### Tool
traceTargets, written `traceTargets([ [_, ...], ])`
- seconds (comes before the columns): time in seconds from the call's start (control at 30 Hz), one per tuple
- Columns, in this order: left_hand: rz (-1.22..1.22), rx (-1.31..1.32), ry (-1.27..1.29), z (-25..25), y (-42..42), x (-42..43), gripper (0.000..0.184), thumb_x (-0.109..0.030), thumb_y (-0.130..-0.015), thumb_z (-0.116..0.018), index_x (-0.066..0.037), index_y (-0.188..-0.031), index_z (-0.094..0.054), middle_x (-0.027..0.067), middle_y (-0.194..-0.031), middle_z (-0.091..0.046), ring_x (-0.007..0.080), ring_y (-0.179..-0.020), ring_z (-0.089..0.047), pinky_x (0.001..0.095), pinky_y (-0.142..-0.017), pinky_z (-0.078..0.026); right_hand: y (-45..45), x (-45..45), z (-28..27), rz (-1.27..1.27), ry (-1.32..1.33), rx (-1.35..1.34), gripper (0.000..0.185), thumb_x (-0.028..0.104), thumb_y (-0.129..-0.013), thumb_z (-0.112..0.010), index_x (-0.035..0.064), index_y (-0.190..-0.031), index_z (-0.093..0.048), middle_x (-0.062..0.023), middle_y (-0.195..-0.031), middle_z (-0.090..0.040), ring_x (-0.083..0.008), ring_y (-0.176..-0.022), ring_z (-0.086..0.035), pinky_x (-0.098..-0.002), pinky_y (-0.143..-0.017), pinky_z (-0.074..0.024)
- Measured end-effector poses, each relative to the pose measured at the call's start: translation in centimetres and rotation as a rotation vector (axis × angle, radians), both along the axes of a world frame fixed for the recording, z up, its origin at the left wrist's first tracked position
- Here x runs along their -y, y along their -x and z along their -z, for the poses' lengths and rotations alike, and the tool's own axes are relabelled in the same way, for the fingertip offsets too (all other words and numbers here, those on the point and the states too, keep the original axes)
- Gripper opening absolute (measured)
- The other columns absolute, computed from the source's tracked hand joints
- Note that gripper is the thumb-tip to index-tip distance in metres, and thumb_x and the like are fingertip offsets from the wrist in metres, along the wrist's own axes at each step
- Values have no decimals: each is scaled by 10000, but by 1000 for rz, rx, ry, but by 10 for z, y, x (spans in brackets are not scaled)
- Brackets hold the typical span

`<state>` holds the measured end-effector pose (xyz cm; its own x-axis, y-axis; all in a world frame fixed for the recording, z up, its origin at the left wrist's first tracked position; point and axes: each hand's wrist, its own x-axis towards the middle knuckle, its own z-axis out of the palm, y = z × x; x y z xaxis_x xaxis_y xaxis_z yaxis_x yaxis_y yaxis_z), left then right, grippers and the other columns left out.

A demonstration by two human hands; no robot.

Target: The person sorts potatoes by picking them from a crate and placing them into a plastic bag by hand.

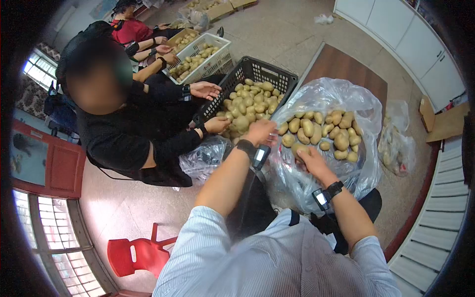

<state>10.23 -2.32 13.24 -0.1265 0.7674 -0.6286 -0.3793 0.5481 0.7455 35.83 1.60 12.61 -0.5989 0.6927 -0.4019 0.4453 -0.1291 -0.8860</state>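
Observation:
My left hand is between the black crate of potatoes and the clear plastic bag, near the bag's left edge. Its fingers are blurred, and whether they hold anything cannot be made out. At the near side of the potato pile, my right hand has its fingers closed on a potato. More potatoes lie in the open bag, beyond and to the right of that hand. Dark straps with small devices are on both my wrists.
At left, a co-worker in black reaches to the black crate. Beyond are a white crate of potatoes and other people's hands. A brown board lies behind the bag. A red chair stands lower left; another bag is at right.

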Motion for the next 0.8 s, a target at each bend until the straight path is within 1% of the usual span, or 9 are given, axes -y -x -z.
traceTargets([
  [0.07, 22, 56, 31, 0, -6, -1, 387, -246, -808, -687, -51, -1113, -549, 114, -1109, -595, 271, -936, -626, 412, -758, -536, 11, 6, -17, 10, 92, -39, 449, 389, -900, -571, -2, -1119, -542, -87, -839, -597, -160, -658, -541, -294, -570, -443],
  [0.23, 506, -355, -360, 3, -17, -5, 687, -232, -575, -858, -73, -1167, -548, 162, -1072, -606, 379, -988, -587, 430, -829, -485, 28, 10, -42, 33, 238, -147, 428, 416, -927, -537, 31, -1111, -551, -26, -725, -555, -68, -488, -423, -220, -411, -325],
  [0.33, 759, -898, -775, -16, -24, -2, 754, -262, -528, -880, -77, -1178, -545, 174, -1073, -603, 387, -1003, -578, 430, -839, -478, 32, 9, -43, 46, 257, -199, 438, 442, -932, -520, 38, -1098, -556, -14, -702, -549, -64, -486, -417, -212, -421, -329],
  [0.37, 652, -440, -480, -27, -30, -1, 761, -278, -526, -880, -76, -1179, -545, 175, -1081, -603, 388, -1008, -575, 434, -846, -474, 32, 7, -42, 38, 253, -207, 438, 446, -936, -508, 40, -1088, -566, -4, -688, -538, -54, -493, -409, -204, -420, -320],
  [0.47, 568, 28, -175, -27, -32, -6, 763, -269, -535, -877, -60, -1184, -536, 169, -1100, -601, 384, -1025, -569, 432, -860, -475, 32, 4, -41, 29, 235, -240, 394, 425, -956, -483, 53, -1042, -579, 2, -653, -526, -68, -475, -404, -225, -413, -309],
  [0.53, 609, -10, -182, -24, -33, -7, 751, -256, -559, -866, -48, -1194, -524, 167, -1107, -598, 368, -1045, -569, 408, -861, -485, 31, 1, -33, 28, 222, -262, 354, 399, -971, -470, 64, -1006, -582, -2, -632, -525, -92, -449, -408, -254, -407, -307],
  [0.6, 584, -6, -184, -22, -32, -8, 730, -245, -595, -856, -40, -1206, -514, 162, -1100, -598, 353, -1046, -579, 382, -857, -495, 34, 1, -25, 51, -560, -196, 426, 415, -941, -499, 2, -998, -585, -169, -733, -628, -336, -604, -594, -418, -542, -443],
  [0.77, 349, 210, 1, -34, -33, -4, 681, -270, -673, -827, -54, -1235, -509, 147, -1046, -604, 354, -1011, -597, 350, -859, -494, 28, 0, -34, 77, -574, 45, 377, 369, -928, -536, -4, -966, -567, -236, -827, -630, -446, -792, -592, -503, -661, -444],
  [0.8, 290, 156, -15, -39, -35, -2, 516, -332, -793, -708, -56, -1189, -527, 124, -993, -631, 285, -835, -637, 316, -689, -528, 26, -2, -34, 75, -556, 27, 355, 354, -925, -545, 1, -959, -566, -233, -837, -634, -435, -812, -596, -506, -661, -444],
])
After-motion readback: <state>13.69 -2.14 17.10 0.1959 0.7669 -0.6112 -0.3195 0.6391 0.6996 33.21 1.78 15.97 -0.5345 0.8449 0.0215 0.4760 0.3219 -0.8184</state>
